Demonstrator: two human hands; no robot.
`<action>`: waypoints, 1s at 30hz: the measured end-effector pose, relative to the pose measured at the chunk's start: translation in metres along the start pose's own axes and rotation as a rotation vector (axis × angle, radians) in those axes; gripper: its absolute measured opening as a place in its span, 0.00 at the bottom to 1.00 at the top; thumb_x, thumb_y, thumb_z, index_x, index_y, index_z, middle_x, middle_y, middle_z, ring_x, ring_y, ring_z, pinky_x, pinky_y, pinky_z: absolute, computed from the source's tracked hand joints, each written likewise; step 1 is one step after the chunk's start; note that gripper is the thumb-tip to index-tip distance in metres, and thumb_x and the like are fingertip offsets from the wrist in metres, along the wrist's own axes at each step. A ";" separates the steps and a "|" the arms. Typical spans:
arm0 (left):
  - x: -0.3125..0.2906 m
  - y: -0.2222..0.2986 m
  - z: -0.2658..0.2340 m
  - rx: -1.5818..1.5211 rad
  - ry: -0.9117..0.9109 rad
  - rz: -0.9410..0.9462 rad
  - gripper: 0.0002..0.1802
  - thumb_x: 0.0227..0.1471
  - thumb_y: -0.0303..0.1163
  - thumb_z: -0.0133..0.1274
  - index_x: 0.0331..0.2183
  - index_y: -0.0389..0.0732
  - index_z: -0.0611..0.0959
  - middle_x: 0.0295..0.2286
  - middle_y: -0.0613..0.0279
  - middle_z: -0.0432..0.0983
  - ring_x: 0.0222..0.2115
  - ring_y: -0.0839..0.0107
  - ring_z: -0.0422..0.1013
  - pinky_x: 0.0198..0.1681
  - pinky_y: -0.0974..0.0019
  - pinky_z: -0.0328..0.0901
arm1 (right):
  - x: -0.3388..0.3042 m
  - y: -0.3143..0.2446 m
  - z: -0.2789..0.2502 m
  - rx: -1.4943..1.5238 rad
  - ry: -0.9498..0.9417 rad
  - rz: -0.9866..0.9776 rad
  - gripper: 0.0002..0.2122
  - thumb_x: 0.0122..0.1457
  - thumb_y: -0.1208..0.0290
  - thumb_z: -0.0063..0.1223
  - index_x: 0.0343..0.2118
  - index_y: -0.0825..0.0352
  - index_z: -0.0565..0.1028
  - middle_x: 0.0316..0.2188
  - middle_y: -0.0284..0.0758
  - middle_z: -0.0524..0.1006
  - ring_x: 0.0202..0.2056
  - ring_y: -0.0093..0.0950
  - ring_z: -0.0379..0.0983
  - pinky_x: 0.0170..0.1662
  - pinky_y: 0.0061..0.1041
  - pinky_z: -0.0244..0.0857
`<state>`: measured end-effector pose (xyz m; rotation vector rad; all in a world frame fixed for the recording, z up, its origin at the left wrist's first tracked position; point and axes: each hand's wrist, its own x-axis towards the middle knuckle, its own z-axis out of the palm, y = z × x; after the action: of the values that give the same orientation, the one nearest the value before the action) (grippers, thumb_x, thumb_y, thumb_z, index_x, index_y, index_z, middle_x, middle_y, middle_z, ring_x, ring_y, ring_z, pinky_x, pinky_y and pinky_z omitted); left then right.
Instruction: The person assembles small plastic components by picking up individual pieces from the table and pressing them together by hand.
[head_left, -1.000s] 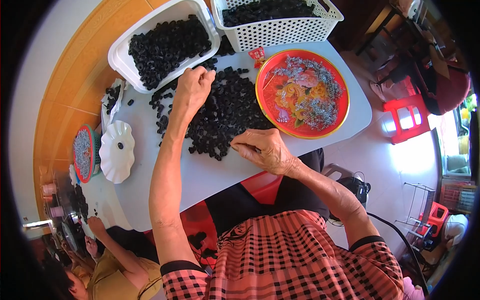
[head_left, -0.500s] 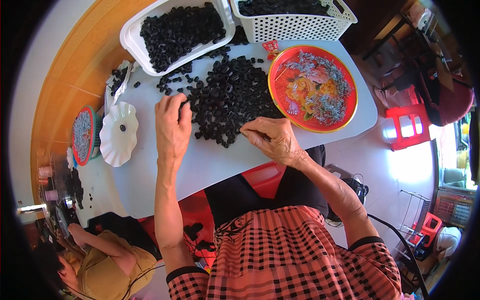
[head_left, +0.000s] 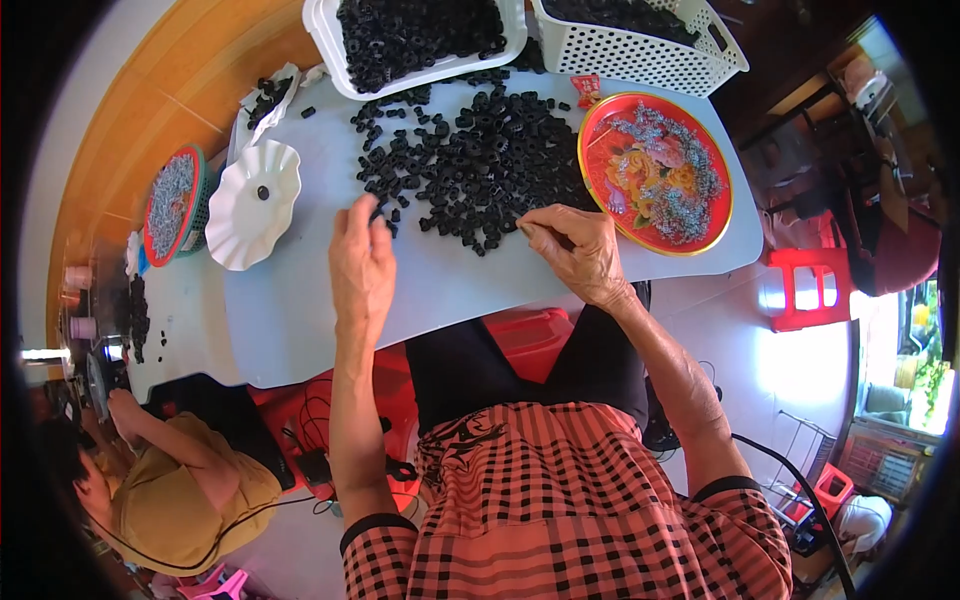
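A loose heap of small black plastic parts [head_left: 500,160] covers the middle of the pale table [head_left: 300,330]. At its near left edge is my left hand [head_left: 362,270], fingers curled and slightly blurred, with a small black part seemingly between thumb and fingertips. My right hand [head_left: 582,255] hovers by the near right edge of the heap, thumb and forefinger pinched together; what they hold is too small to make out. Right of the heap lies a red round tray [head_left: 592,190] with a flower pattern and many small silvery pins or screws.
A white tub [head_left: 330,55] and a white perforated basket [head_left: 660,65], both with black parts, stand at the back. Left are a scalloped white dish [head_left: 230,230] holding one black part and a basket of silvery pieces [head_left: 168,205]. Another person [head_left: 190,480] sits lower left.
The view has shifted, so the table sits differently in it. My left hand has drawn slightly back from the heap's edge; my right hand keeps its pinch.
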<state>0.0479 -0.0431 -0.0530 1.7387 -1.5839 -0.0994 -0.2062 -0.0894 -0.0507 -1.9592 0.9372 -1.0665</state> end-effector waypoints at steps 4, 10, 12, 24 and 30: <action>0.007 0.010 0.021 -0.152 0.030 0.054 0.11 0.54 0.22 0.47 0.42 0.37 0.74 0.33 0.48 0.70 0.27 0.54 0.69 0.31 0.57 0.65 | -0.001 0.003 0.003 0.007 0.027 -0.005 0.05 0.53 0.79 0.57 0.33 0.72 0.78 0.28 0.39 0.79 0.24 0.25 0.75 0.28 0.22 0.69; -0.006 0.039 0.024 -0.214 0.122 0.242 0.10 0.54 0.24 0.47 0.40 0.35 0.75 0.35 0.52 0.71 0.30 0.59 0.69 0.30 0.62 0.65 | -0.001 0.001 0.001 -0.008 0.031 0.005 0.06 0.55 0.76 0.57 0.33 0.72 0.78 0.25 0.36 0.78 0.23 0.20 0.72 0.27 0.20 0.66; -0.013 0.057 0.018 -0.323 0.068 0.156 0.09 0.55 0.24 0.46 0.39 0.35 0.75 0.34 0.53 0.71 0.28 0.60 0.69 0.30 0.63 0.65 | -0.001 0.000 -0.003 -0.002 0.022 0.023 0.06 0.54 0.76 0.58 0.33 0.71 0.78 0.25 0.36 0.78 0.22 0.22 0.73 0.27 0.21 0.67; -0.019 0.077 0.042 -0.593 0.044 -0.133 0.11 0.57 0.26 0.43 0.37 0.32 0.78 0.33 0.60 0.75 0.31 0.72 0.69 0.37 0.70 0.64 | -0.006 0.005 -0.004 0.065 0.088 -0.137 0.05 0.51 0.78 0.59 0.32 0.71 0.78 0.24 0.39 0.77 0.24 0.33 0.75 0.27 0.27 0.68; -0.031 0.089 0.046 -0.624 -0.221 -0.176 0.11 0.57 0.28 0.44 0.35 0.33 0.79 0.29 0.62 0.76 0.30 0.75 0.69 0.36 0.71 0.64 | -0.010 -0.004 -0.014 0.100 0.051 -0.160 0.06 0.52 0.78 0.59 0.33 0.69 0.78 0.26 0.37 0.77 0.25 0.32 0.74 0.27 0.27 0.67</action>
<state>-0.0564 -0.0321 -0.0480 1.3898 -1.3452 -0.8079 -0.2212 -0.0821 -0.0459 -1.9573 0.7485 -1.2347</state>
